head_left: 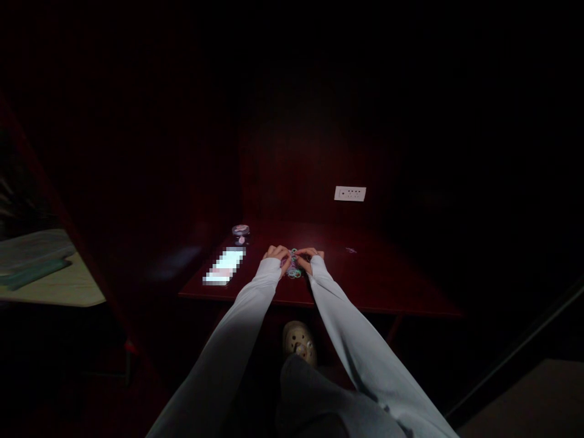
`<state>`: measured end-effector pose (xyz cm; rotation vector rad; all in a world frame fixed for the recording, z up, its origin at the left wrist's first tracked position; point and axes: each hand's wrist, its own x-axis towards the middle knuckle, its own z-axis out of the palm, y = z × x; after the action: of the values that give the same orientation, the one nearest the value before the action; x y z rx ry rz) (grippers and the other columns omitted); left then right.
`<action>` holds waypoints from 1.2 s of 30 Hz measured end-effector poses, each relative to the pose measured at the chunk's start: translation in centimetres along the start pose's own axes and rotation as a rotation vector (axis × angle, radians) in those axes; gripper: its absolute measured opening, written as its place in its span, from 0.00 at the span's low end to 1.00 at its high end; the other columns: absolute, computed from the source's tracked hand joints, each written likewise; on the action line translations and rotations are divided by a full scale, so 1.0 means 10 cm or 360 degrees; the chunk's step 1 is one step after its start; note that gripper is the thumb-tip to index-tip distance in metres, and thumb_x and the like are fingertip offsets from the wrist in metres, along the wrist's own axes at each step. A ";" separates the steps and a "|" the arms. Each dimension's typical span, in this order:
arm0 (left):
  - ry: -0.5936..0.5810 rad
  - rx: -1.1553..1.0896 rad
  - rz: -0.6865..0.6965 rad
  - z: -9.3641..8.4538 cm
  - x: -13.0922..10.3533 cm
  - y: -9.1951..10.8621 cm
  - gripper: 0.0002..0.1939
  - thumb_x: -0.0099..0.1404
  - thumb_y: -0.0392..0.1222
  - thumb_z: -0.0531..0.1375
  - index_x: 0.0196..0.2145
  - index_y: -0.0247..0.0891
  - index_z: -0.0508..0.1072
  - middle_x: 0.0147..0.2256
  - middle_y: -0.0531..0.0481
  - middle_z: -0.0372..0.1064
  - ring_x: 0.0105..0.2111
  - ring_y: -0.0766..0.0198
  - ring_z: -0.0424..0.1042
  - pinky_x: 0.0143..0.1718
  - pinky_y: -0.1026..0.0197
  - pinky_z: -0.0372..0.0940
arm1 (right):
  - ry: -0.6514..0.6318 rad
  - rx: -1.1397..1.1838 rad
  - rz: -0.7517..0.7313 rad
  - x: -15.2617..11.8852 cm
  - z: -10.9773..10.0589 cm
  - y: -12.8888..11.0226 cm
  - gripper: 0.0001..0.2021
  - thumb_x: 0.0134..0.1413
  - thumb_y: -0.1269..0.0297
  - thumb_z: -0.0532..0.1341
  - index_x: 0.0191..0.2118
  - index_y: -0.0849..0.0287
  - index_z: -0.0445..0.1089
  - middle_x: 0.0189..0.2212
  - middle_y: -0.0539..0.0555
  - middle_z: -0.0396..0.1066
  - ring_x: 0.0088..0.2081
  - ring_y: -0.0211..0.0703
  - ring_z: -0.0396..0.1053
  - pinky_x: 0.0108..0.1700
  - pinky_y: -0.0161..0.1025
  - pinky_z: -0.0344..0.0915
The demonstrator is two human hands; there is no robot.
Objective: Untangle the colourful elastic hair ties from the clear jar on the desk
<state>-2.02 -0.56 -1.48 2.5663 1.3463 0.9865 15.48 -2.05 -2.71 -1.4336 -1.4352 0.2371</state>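
Dark red panels (296,182) rise behind and to the left of a dark red desk (374,286), whose near edge runs across in front of the person. Two pale sleeves, left (237,322) and right (360,340), reach forward over that edge and converge on the same spot. A light, holed shoe (298,342) shows below the desk. On the desk's left side lies a bright, pixelated rectangle (225,266), slanting away from the person. A white socket plate (350,193) is set in the back panel.

The left hand (275,254) and the right hand (311,258) face each other, with a cluster of small coloured loops (294,273) between them, near the front of the desk. The cluster seems longer from near to far than across, so the hands meet it from its two sides; neither is plainly nearer. On both hands the thumb and fingers curl inward at the loops, their tips close to one another, but whether they are clamped on a loop is too small to tell.

A small lidded jar (241,236) stands beyond the rectangle, and a few thin strands (351,250) lie well apart, to the right of the right hand.
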 end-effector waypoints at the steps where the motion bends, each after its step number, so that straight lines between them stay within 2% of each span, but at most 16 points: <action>1: -0.0001 0.0001 0.0009 0.00 0.00 0.00 0.07 0.74 0.42 0.61 0.45 0.43 0.79 0.53 0.48 0.76 0.53 0.53 0.67 0.52 0.54 0.66 | 0.0007 -0.0013 0.0001 0.00 0.02 0.01 0.04 0.50 0.63 0.70 0.34 0.52 0.83 0.40 0.56 0.80 0.53 0.55 0.68 0.55 0.48 0.62; 13: 0.0008 0.0040 0.0032 -0.04 0.00 0.04 0.07 0.74 0.41 0.60 0.46 0.43 0.79 0.53 0.48 0.76 0.52 0.54 0.68 0.53 0.55 0.66 | 0.0020 -0.0108 -0.0103 0.03 0.12 0.16 0.03 0.53 0.65 0.71 0.34 0.51 0.83 0.40 0.55 0.80 0.51 0.53 0.68 0.55 0.48 0.62; 18: 0.0002 0.0027 0.0049 -0.04 0.00 0.03 0.07 0.74 0.42 0.60 0.45 0.43 0.79 0.53 0.48 0.76 0.51 0.55 0.68 0.52 0.55 0.66 | -0.0018 -0.0104 -0.0066 0.01 0.08 0.11 0.04 0.51 0.67 0.72 0.34 0.51 0.83 0.39 0.54 0.79 0.50 0.52 0.68 0.55 0.47 0.61; 24: -0.0008 0.0034 0.0018 -0.07 -0.01 0.07 0.05 0.73 0.41 0.61 0.44 0.43 0.78 0.53 0.48 0.77 0.51 0.55 0.69 0.51 0.56 0.65 | -0.0147 -0.0108 -0.0091 -0.03 -0.06 -0.02 0.03 0.52 0.65 0.71 0.35 0.51 0.82 0.41 0.54 0.79 0.51 0.53 0.68 0.56 0.47 0.61; 36: 0.0065 0.0094 -0.0050 -0.13 -0.05 0.17 0.04 0.72 0.38 0.61 0.40 0.42 0.77 0.51 0.48 0.77 0.50 0.56 0.71 0.50 0.57 0.64 | -0.0115 -0.0114 -0.0114 -0.07 -0.10 -0.09 0.01 0.51 0.66 0.70 0.31 0.53 0.79 0.38 0.54 0.78 0.49 0.52 0.66 0.55 0.47 0.61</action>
<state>-1.77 -2.24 -0.08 2.5722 1.4423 1.0145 15.56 -3.35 -1.95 -1.4409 -1.5646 0.1953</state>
